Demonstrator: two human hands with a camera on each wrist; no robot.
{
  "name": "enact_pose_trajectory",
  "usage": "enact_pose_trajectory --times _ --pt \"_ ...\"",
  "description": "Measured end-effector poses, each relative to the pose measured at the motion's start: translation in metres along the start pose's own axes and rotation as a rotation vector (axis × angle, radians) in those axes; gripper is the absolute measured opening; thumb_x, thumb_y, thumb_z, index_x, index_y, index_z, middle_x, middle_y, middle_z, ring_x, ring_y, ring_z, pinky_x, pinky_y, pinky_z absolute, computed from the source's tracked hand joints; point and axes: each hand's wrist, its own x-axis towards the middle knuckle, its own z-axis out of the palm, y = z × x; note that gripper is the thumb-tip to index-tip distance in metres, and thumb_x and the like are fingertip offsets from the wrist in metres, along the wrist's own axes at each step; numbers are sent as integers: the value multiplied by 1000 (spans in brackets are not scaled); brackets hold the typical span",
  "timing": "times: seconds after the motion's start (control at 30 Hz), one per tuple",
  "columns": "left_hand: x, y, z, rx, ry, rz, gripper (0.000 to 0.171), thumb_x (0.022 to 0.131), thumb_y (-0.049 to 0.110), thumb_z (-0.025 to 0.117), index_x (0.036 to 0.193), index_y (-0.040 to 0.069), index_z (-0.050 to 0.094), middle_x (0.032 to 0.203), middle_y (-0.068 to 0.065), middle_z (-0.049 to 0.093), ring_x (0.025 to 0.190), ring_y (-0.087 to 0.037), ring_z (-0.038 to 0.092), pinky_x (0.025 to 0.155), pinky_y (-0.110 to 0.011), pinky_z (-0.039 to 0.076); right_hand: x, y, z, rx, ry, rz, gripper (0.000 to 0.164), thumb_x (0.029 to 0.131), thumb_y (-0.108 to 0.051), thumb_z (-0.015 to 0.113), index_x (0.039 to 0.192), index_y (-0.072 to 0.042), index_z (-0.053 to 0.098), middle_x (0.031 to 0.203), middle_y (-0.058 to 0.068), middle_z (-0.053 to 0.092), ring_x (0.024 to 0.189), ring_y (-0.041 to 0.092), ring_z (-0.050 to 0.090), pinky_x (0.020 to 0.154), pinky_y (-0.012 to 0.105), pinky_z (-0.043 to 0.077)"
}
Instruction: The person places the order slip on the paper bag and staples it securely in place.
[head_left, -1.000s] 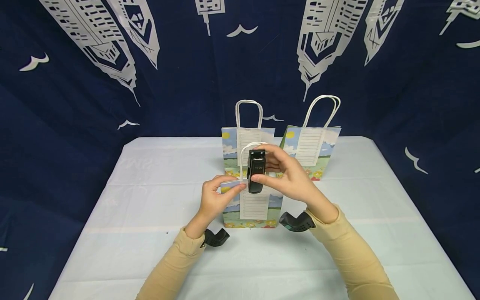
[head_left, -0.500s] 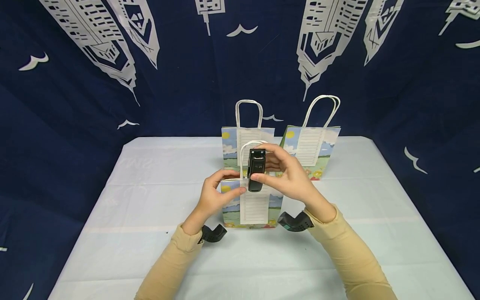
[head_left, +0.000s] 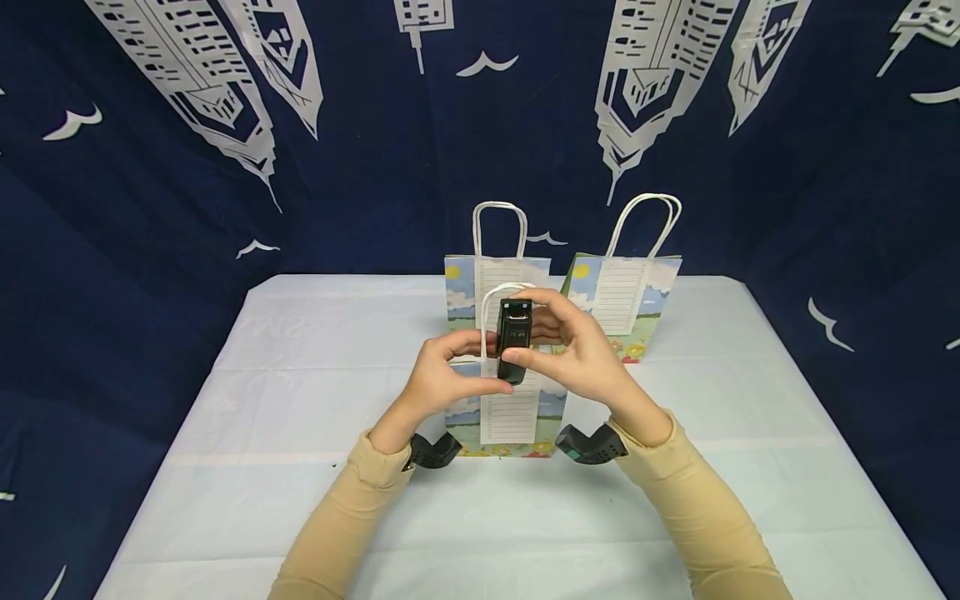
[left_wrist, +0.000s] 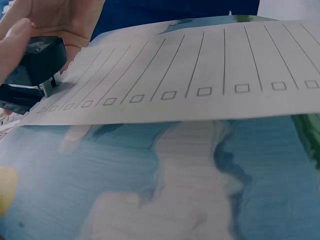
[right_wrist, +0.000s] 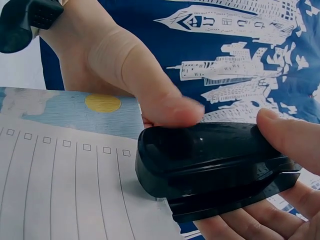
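A black stapler [head_left: 514, 333] stands at the top edge of a small paper gift bag [head_left: 552, 408] printed with sky, grass and flowers. My right hand [head_left: 588, 367] grips the stapler, thumb on one side and fingers on the other. At the stapler's front end, my left hand [head_left: 437, 379] pinches it. Its thumb presses the top in the right wrist view; the fingertips are hidden. A lined paper slip [right_wrist: 70, 175] with checkboxes lies against the bag, its edge reaching between the stapler's jaws. White handles [head_left: 498, 292] rise behind, partly covered.
Two similar bags stand farther back: one bag [head_left: 459, 292] behind the front bag, another bag [head_left: 651, 317] to the right, each bearing a lined slip. A white-covered table [head_left: 300, 417] lies below, with a dark blue printed curtain [head_left: 375, 167] behind it.
My left hand has left the bag's top edge and moved right onto the stapler's front end. The right hand has kept its grip on the stapler, almost still.
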Motion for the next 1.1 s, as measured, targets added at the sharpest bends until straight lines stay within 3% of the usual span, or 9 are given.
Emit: enact_pose_trajectory --times 0.3,0.43,0.53,0.63,0.73,0.83,0.9,0.97,1.1 --pt "0 -7 3 16 22 13 42 58 -1 87 96 -1 69 91 -12 70 85 -18 65 79 -33 52 2 1 -2 17 -22 12 59 74 6 76 126 -2 51 105 14 63 88 20 66 79 35 53" --pt "1 2 3 45 29 37 40 57 -7 86 92 -4 67 87 -15 69 83 -20 64 78 -33 52 1 1 -2 34 -20 55 59 72 6 78 124 0 51 108 15 63 91 20 66 82 35 52" --pt "3 14 3 64 33 66 39 56 -10 85 90 -7 66 85 -19 68 80 -24 65 77 -34 52 -1 2 -1 42 34 70 60 68 7 80 121 2 52 110 14 64 95 17 65 86 33 50" --pt "5 25 2 82 37 70 38 56 -10 84 89 -9 66 84 -20 68 79 -26 65 76 -33 52 -6 4 1 104 130 4 62 65 9 81 120 6 52 111 11 64 100 17 63 89 33 49" --pt "6 27 3 95 48 53 38 56 -10 84 89 -10 66 84 -21 68 78 -28 65 75 -33 52 -9 7 1 210 230 -143 65 65 7 82 120 12 49 114 13 63 105 22 61 90 37 48" --pt "7 28 3 100 54 52 37 56 -10 84 89 -10 66 84 -21 68 77 -29 65 74 -33 53 -11 11 -1 216 278 -229 74 66 0 84 126 13 44 121 16 57 113 28 55 94 40 45" --pt "7 27 3 99 52 61 37 56 -10 84 89 -10 66 84 -21 68 77 -29 65 74 -33 53 -12 14 -4 155 249 -190 83 64 0 85 132 10 40 127 16 52 118 28 49 97 41 42" --pt "7 26 3 93 47 74 37 56 -10 84 89 -10 66 84 -21 68 77 -29 65 74 -33 53 -13 19 -7 63 169 -83 87 62 1 86 136 2 40 129 12 51 119 24 48 99 40 39" --pt "7 24 3 80 44 96 38 55 -12 84 89 -11 66 85 -22 68 78 -29 65 74 -33 53 -15 28 -11 -71 -42 110 73 63 -6 87 128 -6 54 118 5 61 105 19 59 94 38 44"
